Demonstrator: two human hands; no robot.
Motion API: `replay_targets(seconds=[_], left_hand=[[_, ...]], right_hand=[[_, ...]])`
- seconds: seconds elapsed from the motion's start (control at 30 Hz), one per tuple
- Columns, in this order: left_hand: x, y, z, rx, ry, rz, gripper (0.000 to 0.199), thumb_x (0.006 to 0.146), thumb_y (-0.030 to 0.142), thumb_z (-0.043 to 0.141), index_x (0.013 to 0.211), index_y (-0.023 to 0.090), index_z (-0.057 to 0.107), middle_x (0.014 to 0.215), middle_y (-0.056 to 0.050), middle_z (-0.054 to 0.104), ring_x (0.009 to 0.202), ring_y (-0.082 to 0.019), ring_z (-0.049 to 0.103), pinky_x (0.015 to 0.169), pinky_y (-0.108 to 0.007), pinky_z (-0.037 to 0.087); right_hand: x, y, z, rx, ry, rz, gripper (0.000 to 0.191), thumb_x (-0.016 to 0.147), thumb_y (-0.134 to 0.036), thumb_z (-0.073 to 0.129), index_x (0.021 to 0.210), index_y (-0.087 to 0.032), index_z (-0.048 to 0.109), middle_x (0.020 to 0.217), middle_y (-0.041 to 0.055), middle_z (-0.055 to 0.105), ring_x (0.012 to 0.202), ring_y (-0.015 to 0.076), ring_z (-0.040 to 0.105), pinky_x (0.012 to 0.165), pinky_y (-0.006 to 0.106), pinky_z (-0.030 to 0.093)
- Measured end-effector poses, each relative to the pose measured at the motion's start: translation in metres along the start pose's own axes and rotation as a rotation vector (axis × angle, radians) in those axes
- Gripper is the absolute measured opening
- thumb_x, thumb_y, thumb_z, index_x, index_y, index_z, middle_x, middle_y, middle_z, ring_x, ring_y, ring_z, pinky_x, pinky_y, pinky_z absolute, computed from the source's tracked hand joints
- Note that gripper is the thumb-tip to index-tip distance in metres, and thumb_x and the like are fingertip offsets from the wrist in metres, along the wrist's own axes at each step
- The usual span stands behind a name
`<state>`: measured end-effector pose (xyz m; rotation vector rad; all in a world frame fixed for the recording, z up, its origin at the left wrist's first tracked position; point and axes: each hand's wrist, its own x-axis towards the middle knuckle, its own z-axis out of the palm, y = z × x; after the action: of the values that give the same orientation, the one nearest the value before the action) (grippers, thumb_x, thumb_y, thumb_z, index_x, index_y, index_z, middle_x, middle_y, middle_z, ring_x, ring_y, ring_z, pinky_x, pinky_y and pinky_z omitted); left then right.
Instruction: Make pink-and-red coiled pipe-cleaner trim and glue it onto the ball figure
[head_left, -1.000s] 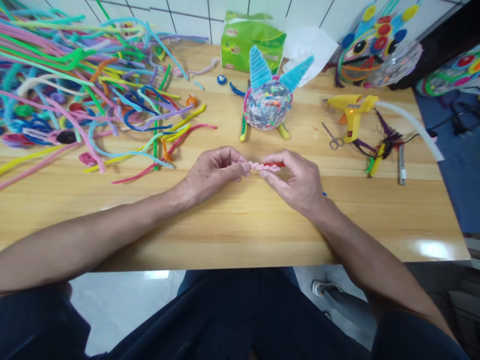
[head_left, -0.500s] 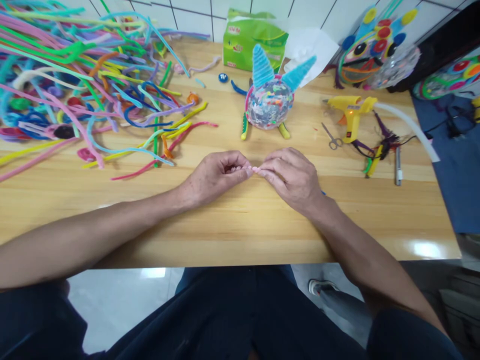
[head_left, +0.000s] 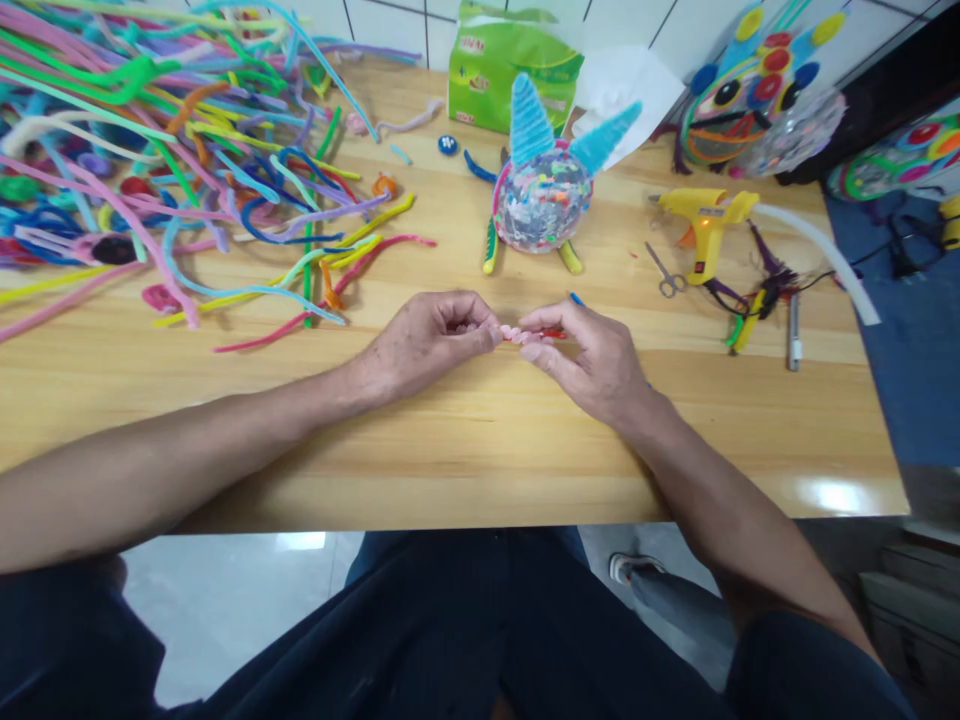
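Note:
A short twisted pink pipe cleaner spans the gap between my hands, above the table's middle. My left hand pinches its left part between thumb and forefinger, and more pink shows inside the curled fingers. Around the right part, my right hand is loosely closed, thumb below and forefinger above. A red end shows between those fingers, and a small blue tip pokes out above the hand. Just beyond stands a clear ball-shaped figure filled with colourful bits, with two blue pipe-cleaner ears and pliers' handles showing beneath.
A large heap of pipe cleaners covers the left. At the back are a green tissue pack and a blue button. To the right lie a yellow glue gun, scissors and a utility knife. A decorated figure stands behind.
My right fingers have loosened and shifted slightly right along the pink pipe cleaner. More of its twisted length, the red end and the blue tip now show. My left hand keeps its pinch.

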<state>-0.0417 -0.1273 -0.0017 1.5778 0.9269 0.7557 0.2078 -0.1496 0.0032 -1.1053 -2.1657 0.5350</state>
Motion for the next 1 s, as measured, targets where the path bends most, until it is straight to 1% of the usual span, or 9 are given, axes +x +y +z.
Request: replay_targets(seconds=[0.07, 0.17, 0.27, 0.33, 0.43, 0.53, 0.67, 0.8, 1.0], left_hand=[[0.001, -0.002, -0.001, -0.002, -0.006, -0.014, 0.029, 0.099, 0.045, 0.077, 0.095, 0.016, 0.077, 0.080, -0.001, 0.072, 0.070, -0.012, 0.060, 0.065, -0.024, 0.045], [-0.002, -0.006, 0.000, 0.065, -0.008, 0.045, 0.028, 0.101, 0.044, 0.073, 0.106, 0.017, 0.075, 0.089, -0.003, 0.075, 0.077, -0.014, 0.066, 0.070, -0.026, 0.051], [-0.008, -0.013, 0.001, 0.349, 0.097, 0.203, 0.027, 0.098, 0.031, 0.075, 0.121, 0.017, 0.071, 0.106, -0.006, 0.077, 0.092, -0.019, 0.071, 0.084, -0.033, 0.059], [-0.012, -0.017, 0.000, 0.576, 0.158, 0.294, 0.030, 0.096, 0.023, 0.074, 0.125, 0.018, 0.070, 0.117, -0.010, 0.075, 0.106, -0.024, 0.071, 0.096, -0.040, 0.060], [-0.013, -0.023, -0.001, 0.738, 0.152, 0.350, 0.026, 0.098, 0.021, 0.070, 0.124, 0.020, 0.072, 0.120, -0.012, 0.073, 0.114, -0.028, 0.070, 0.100, -0.046, 0.060], [-0.011, -0.025, -0.001, 0.793, 0.115, 0.353, 0.023, 0.101, 0.023, 0.067, 0.122, 0.019, 0.076, 0.114, -0.012, 0.073, 0.106, -0.028, 0.070, 0.094, -0.045, 0.059], [-0.011, -0.023, -0.001, 0.873, 0.113, 0.307, 0.022, 0.102, 0.025, 0.065, 0.117, 0.017, 0.079, 0.107, -0.012, 0.073, 0.099, -0.028, 0.069, 0.090, -0.044, 0.058], [-0.013, -0.020, -0.001, 0.895, 0.075, 0.298, 0.023, 0.104, 0.024, 0.061, 0.112, 0.015, 0.080, 0.105, -0.013, 0.074, 0.099, -0.028, 0.069, 0.090, -0.044, 0.057], [-0.014, -0.021, 0.000, 0.853, 0.037, 0.311, 0.028, 0.107, 0.024, 0.057, 0.121, 0.017, 0.080, 0.109, -0.013, 0.076, 0.103, -0.028, 0.069, 0.094, -0.043, 0.057]], right_hand=[[0.000, 0.000, -0.001, -0.044, -0.004, -0.050, 0.013, 0.104, -0.035, 0.074, 0.113, -0.026, 0.077, 0.105, 0.0043, 0.086, 0.092, 0.0233, 0.078, 0.085, 0.038, 0.060], [0.001, 0.003, 0.000, -0.100, 0.011, -0.047, 0.014, 0.108, -0.033, 0.068, 0.105, -0.026, 0.079, 0.095, 0.0034, 0.085, 0.084, 0.0212, 0.076, 0.082, 0.037, 0.058], [0.001, 0.010, 0.000, -0.120, -0.011, 0.002, 0.015, 0.108, -0.033, 0.067, 0.103, -0.025, 0.079, 0.093, 0.0033, 0.084, 0.080, 0.0202, 0.072, 0.078, 0.036, 0.056], [0.000, 0.015, 0.000, -0.132, -0.040, 0.031, 0.014, 0.107, -0.031, 0.068, 0.100, -0.025, 0.079, 0.091, 0.0038, 0.081, 0.081, 0.0209, 0.071, 0.078, 0.036, 0.054], [-0.001, 0.019, 0.000, -0.157, -0.069, 0.049, 0.014, 0.105, -0.028, 0.069, 0.095, -0.023, 0.078, 0.089, 0.0054, 0.077, 0.085, 0.0229, 0.069, 0.080, 0.038, 0.053], [-0.001, 0.019, 0.001, -0.167, -0.077, 0.056, 0.013, 0.104, -0.026, 0.068, 0.095, -0.023, 0.078, 0.091, 0.0064, 0.075, 0.087, 0.0234, 0.067, 0.081, 0.039, 0.052], [0.000, 0.018, 0.000, -0.163, -0.076, 0.070, 0.014, 0.105, -0.027, 0.067, 0.096, -0.023, 0.078, 0.088, 0.0055, 0.072, 0.084, 0.0227, 0.066, 0.078, 0.038, 0.051], [0.000, 0.019, -0.001, -0.158, -0.072, 0.053, 0.013, 0.103, -0.024, 0.066, 0.096, -0.023, 0.077, 0.087, 0.0056, 0.072, 0.083, 0.0231, 0.066, 0.076, 0.038, 0.051], [-0.001, 0.020, 0.000, -0.150, -0.059, 0.059, 0.011, 0.101, -0.022, 0.066, 0.096, -0.024, 0.076, 0.087, 0.0051, 0.071, 0.082, 0.0229, 0.065, 0.074, 0.039, 0.051]])
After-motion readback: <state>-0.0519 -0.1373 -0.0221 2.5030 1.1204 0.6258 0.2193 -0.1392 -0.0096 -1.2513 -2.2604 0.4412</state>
